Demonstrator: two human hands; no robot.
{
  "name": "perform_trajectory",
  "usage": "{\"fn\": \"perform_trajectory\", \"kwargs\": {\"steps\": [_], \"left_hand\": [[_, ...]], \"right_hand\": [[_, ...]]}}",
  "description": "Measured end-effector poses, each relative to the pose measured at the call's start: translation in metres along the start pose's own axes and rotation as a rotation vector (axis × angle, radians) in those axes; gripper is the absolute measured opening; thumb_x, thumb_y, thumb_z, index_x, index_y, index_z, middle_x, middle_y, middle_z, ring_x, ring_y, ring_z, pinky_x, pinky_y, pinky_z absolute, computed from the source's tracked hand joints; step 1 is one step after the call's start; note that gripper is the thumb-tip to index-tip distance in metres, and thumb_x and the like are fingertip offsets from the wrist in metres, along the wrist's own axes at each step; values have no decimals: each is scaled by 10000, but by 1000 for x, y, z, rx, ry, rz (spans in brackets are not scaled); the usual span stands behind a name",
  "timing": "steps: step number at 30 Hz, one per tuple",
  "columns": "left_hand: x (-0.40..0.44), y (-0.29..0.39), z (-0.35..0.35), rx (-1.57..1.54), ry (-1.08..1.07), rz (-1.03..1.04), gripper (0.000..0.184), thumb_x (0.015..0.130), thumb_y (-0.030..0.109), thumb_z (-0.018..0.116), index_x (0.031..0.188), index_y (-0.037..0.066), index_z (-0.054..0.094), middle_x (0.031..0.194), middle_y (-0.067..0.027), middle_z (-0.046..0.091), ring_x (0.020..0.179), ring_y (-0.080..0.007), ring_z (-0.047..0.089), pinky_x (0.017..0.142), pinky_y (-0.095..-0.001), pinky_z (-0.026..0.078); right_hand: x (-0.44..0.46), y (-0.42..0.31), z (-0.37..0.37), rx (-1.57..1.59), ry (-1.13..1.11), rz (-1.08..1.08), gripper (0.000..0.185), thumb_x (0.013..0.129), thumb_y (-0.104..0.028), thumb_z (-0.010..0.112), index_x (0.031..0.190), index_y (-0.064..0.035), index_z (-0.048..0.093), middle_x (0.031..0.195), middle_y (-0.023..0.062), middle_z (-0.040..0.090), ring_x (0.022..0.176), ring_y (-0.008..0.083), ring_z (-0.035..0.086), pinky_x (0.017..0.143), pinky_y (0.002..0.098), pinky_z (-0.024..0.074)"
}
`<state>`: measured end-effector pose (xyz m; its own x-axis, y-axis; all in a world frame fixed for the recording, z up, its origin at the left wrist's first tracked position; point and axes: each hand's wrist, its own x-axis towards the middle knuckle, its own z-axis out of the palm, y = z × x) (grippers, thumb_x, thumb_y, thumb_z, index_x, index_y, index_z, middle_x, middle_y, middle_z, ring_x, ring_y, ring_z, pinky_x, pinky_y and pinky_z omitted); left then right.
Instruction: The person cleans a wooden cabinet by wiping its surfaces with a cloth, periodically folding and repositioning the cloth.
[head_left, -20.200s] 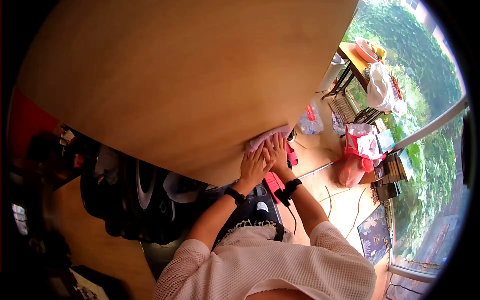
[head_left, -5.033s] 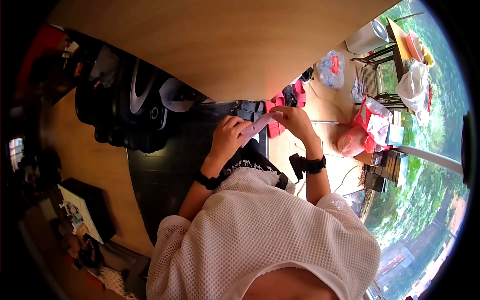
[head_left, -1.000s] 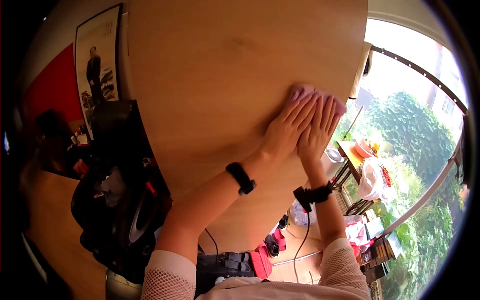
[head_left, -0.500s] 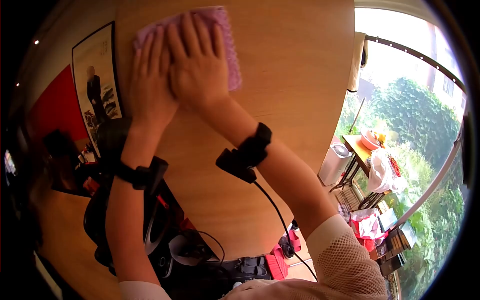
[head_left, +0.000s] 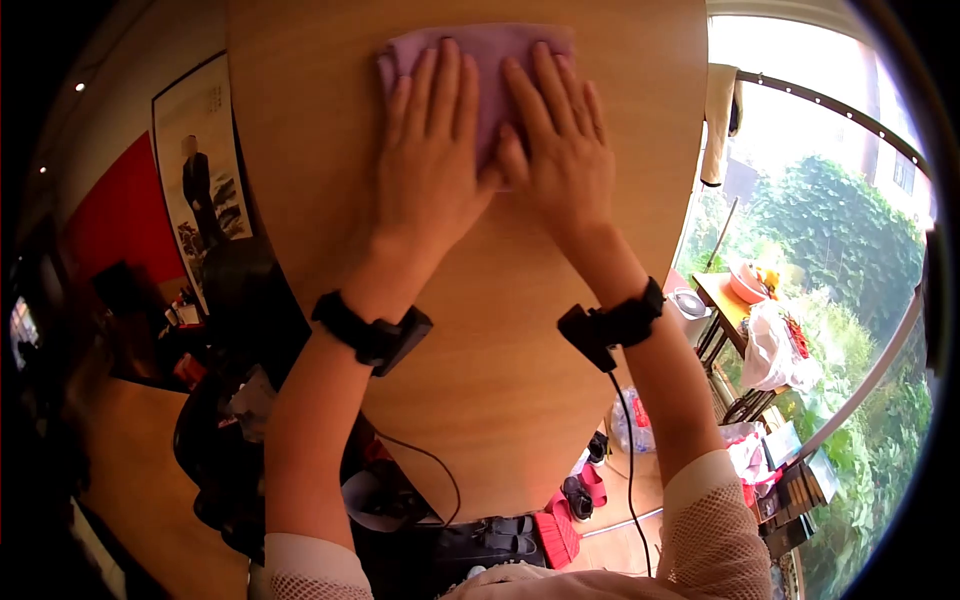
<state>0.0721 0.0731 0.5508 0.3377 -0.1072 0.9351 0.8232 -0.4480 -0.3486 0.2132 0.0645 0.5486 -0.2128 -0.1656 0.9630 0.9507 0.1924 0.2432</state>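
A folded pink-purple cloth (head_left: 492, 70) lies flat against a broad light-brown wooden panel (head_left: 480, 330), near the top of the view. My left hand (head_left: 432, 150) rests on the left part of the cloth, palm down and fingers stretched out. On its right part lies my right hand (head_left: 562, 150), fingers spread and the thumb pointing inward toward the left hand. Both hands press on the cloth from above, and neither grips it. A black wrist strap (head_left: 372, 330) sits on the left forearm; another black strap (head_left: 615, 322) with a cable is on the right.
To the left are a framed picture (head_left: 200, 185), a red sheet (head_left: 125, 215) and a black chair (head_left: 245, 300). Shoes (head_left: 580, 495) and a red broom (head_left: 556, 538) are on the floor below. A table with a pink basin (head_left: 746, 284) stands by the window at right.
Both hands and the cloth have moved right across the panel. My hands, which overlapped before, now lie side by side. The cloth's visible face now looks smooth instead of fuzzy.
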Motion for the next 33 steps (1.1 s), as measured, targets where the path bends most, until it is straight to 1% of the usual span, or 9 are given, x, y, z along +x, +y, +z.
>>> {"fn": "perform_trajectory", "kwargs": {"steps": [5,10,15,17,20,23,25,27,33], "left_hand": [[21,59,30,-153,12,69,755,752,415,584,1319,-21,341,1392,-165,316,1311,-266,266,1094,-396,170],[17,53,35,-104,43,69,761,763,420,575,1328,-24,326,1406,-153,297,1315,-262,253,1095,-384,163],[1,13,-8,-62,-36,5,624,858,342,443,1332,-40,303,1398,-247,251,1315,-358,220,1095,-450,137],[-25,1,4,-29,34,5,678,800,369,518,1309,-42,338,1383,-236,288,1294,-358,261,1074,-455,188],[-61,11,9,23,0,-48,630,824,363,490,1277,-57,368,1352,-268,320,1250,-400,320,1036,-488,245],[-133,40,15,77,-116,-103,615,877,358,393,1282,-99,322,1328,-313,327,1230,-444,334,1015,-535,256],[-204,69,14,74,-274,-107,550,875,348,404,1234,-68,397,1280,-292,394,1167,-424,411,981,-535,306],[-279,88,15,-57,-420,-43,543,860,411,445,1258,43,448,1330,-159,405,1240,-279,362,1025,-439,275],[-237,72,0,-173,-503,31,613,793,413,531,1285,61,429,1366,-88,379,1279,-211,311,1073,-387,203]], "right_hand": [[-28,56,-45,-125,-115,39,472,833,-250,501,1279,-101,454,1355,135,390,1256,287,365,1047,407,259],[-16,55,-34,-40,-58,-45,471,855,-262,483,1295,-101,438,1363,152,373,1256,306,350,1049,408,248],[-3,10,-8,107,-50,-110,502,847,-279,445,1308,-85,419,1386,147,338,1274,312,313,1069,434,182],[-4,-8,-15,90,-156,-80,525,849,-274,423,1322,-50,384,1384,145,337,1287,293,294,1090,439,138],[-45,-21,5,92,-51,-29,490,863,-363,427,1295,-134,453,1368,137,368,1246,322,343,1049,417,232],[-112,-48,-12,87,-219,92,484,865,-371,395,1269,-121,485,1343,152,398,1212,321,379,1027,435,251],[-189,-68,-27,51,-379,160,478,859,-370,411,1240,-97,506,1317,177,417,1172,342,404,999,464,272],[-279,-84,-40,78,-444,198,478,847,-370,450,1219,-77,515,1308,198,411,1153,356,406,978,496,279],[-251,-74,-50,148,-552,218,520,824,-347,509,1260,-68,468,1348,202,361,1200,356,366,1005,488,253]]}}
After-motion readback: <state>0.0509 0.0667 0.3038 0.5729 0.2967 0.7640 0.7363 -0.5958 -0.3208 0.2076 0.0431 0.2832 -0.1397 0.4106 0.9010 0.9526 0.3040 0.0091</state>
